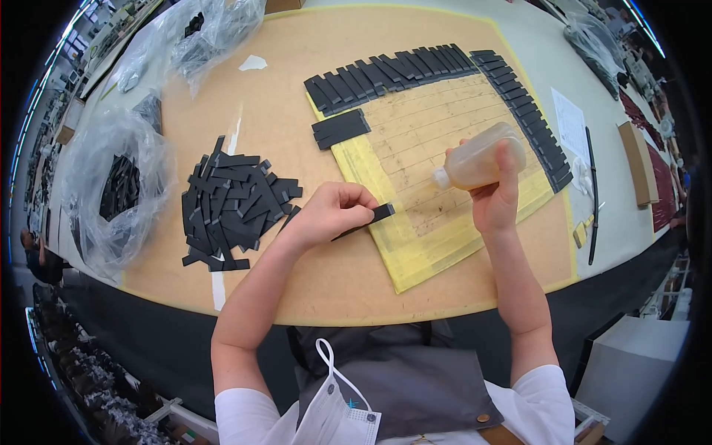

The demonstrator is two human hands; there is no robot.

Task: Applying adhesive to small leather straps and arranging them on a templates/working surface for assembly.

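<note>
My left hand (pixel 339 213) pinches a short black strip (pixel 383 212) at the near left edge of a yellow-bordered board (pixel 393 259). Tilted in my right hand (pixel 498 194) is a clear plastic squeeze bottle (pixel 482 157) of pale amber liquid, its white cap pointing left over the board. Black strips (pixel 386 74) lie overlapped side by side along the board's far edge, and another row (pixel 523 111) runs down its right edge. A few more strips (pixel 340 129) sit together at the upper left edge. Left of my left hand is a loose pile of black strips (pixel 237 200).
A clear plastic bag of black strips (pixel 111 185) stands at the table's left, with more plastic bags (pixel 215 37) behind. At right lie a white paper sheet (pixel 569 122), a thin black rod (pixel 592 196) and a cardboard piece (pixel 638 163). A person (pixel 43 256) is at far left.
</note>
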